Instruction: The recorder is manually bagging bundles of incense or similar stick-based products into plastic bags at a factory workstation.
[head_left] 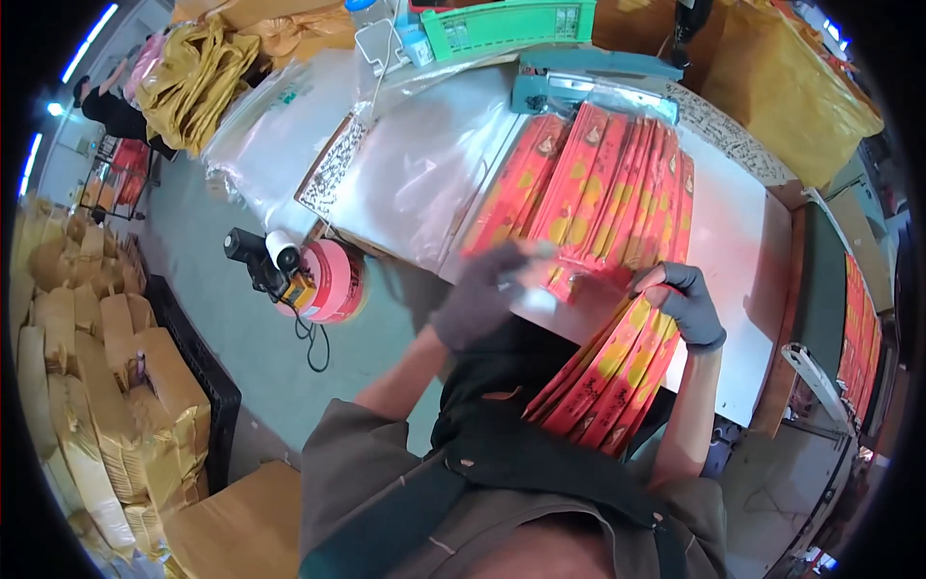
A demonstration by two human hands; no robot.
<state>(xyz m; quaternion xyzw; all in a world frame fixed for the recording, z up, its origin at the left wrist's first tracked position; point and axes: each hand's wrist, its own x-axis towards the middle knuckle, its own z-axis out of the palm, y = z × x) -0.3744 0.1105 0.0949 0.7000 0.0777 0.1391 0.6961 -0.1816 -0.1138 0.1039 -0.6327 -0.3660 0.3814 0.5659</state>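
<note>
Two gloved hands work at centre frame, both in dark grey knit gloves; right hand [687,304] is curled shut around the upper end of a fanned bundle of red packets [608,372], fingers wrapped over the top edge, thumb side hidden behind; left hand [479,299] is motion-blurred, fingers bent toward a clear plastic sleeve [540,280] at the table's near edge; whether it pinches the sleeve or only touches it cannot be told.

Bundle: long narrow packets, red with yellow round motifs and dark lettering, splayed like a fan; lower ends point down toward the person's lap at lower centre, upper ends gathered under the right hand.

Just above both hands, at upper centre, a second row of like red packets [603,183] lies flat on the white table [733,251], overlapped side by side under clear film; their near ends come close to the left hand's fingertips.

Surroundings: teal heat sealer [588,82] at the table's far edge; green plastic basket [506,24] beyond it; loose clear bags [405,174] spread on the table's left part; pink tape roll [333,280] beside a small black-and-white device left of centre; stacked tan parcels [87,357] along the left edge.
</note>
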